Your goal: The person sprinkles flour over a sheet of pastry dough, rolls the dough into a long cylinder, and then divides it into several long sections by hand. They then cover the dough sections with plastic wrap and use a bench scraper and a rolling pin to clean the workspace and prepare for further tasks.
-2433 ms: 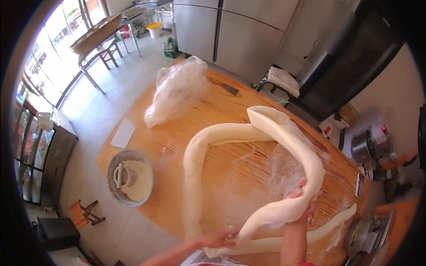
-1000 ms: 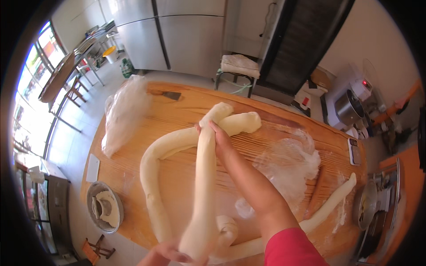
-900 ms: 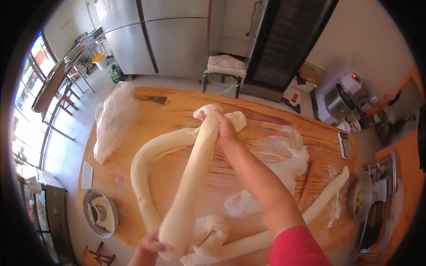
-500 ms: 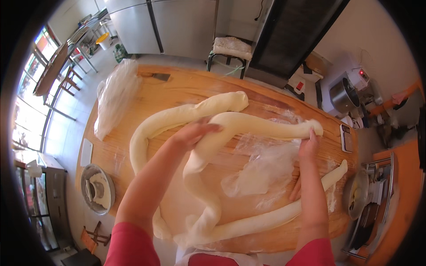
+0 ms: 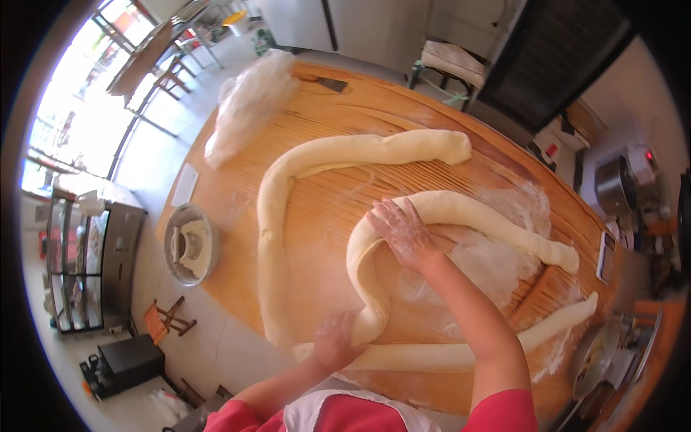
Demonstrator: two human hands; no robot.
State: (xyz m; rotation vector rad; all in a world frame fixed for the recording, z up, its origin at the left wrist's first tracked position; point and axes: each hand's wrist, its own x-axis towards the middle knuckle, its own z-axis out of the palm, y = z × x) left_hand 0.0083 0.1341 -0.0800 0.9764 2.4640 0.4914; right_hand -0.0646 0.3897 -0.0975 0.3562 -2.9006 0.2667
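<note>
A very long pale rope of dough (image 5: 302, 162) snakes in loops across the wooden table (image 5: 237, 216). My right hand (image 5: 401, 232) lies flat, fingers spread, on a bend of the rope near the table's middle. My left hand (image 5: 335, 344), blurred, presses on the rope near the front edge, where two strands meet. One strand runs right along the front edge to a thin end (image 5: 576, 313). Neither hand lifts the dough off the wood.
A clear plastic sheet (image 5: 497, 252) lies under the right loop. A bunched plastic bag (image 5: 248, 108) and a dark scraper (image 5: 327, 83) sit at the table's far end. A metal bowl (image 5: 188, 245) with flour stands left of the table. Mixers and a metal pan are at the right.
The dough I held stretched in the air has been laid down in loops on the table. My right hand moved from the far end to the middle bend; my left hand dropped to the front edge.
</note>
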